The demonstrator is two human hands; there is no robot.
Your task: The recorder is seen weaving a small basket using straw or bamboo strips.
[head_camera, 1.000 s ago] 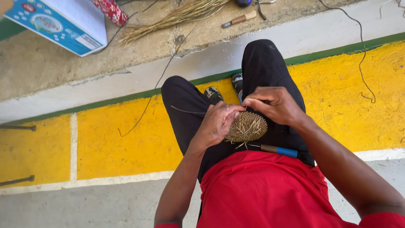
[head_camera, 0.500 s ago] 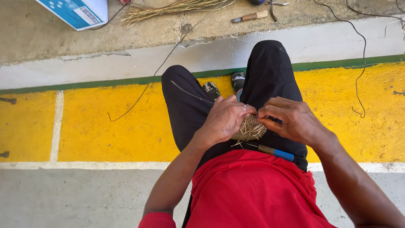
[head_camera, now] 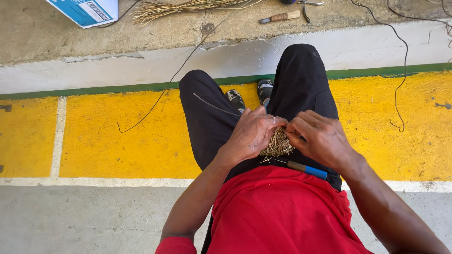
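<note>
Gripping a small woven straw basket (head_camera: 278,143), left hand (head_camera: 252,134) and right hand (head_camera: 320,138) pinch its rim.

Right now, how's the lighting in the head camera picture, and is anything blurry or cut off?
Head view: even, soft daylight, no glare and no hard shadows; left hand, right hand and the woven straw piece between them are sharp; the blue and white box and the straw bundle are cropped by the top edge.
</note>
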